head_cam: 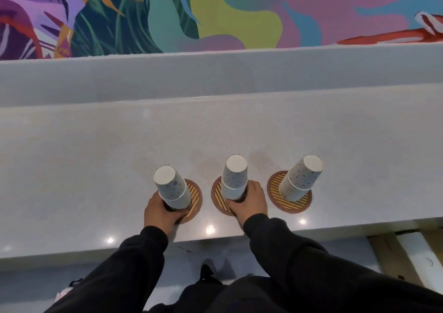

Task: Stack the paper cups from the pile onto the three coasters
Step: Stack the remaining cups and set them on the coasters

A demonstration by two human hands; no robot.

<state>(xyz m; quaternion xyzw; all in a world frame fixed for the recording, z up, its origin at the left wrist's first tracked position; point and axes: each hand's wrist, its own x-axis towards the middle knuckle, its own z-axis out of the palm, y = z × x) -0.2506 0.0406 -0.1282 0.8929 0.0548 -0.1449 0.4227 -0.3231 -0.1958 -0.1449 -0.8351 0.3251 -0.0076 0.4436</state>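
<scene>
Paper cups (pixel 236 176) nested upside down in three stacks, one on each coaster, near the front edge of the counter (pixel 96 169). Left stack (pixel 171 188) on the left coaster (pixel 195 197), clasped low at its base by the left grip (pixel 160 211), curled round the bottom rims. Middle stack (pixel 233 190) on the middle coaster (pixel 218 199), clasped the same way at its foot by the right grip (pixel 251 200). Right stack (pixel 302 177) standing free on the right coaster (pixel 297 203), touched by nothing, its many rims showing as fine ridges toward the base. No loose pile anywhere in view; probably close to finished, with only straightening left.

Likely very light and easily tipped: thin paper walls, stiff enough as a nested column yet quick to dent under a hard squeeze. Best taken low, round the wide rims, with gentle, even pressure.

Matte pale grey-blue sides with small speckles, plain white round bottoms facing up, tapered shape. Coasters round and flat, brown at the rim, striped diagonally in yellow. Counter pale, faintly speckled, glossy enough to carry light spots, with a raised ledge (pixel 215 73) behind and a bright painted wall (pixel 215 8) beyond. Black sleeves (pixel 134 264) below.
</scene>
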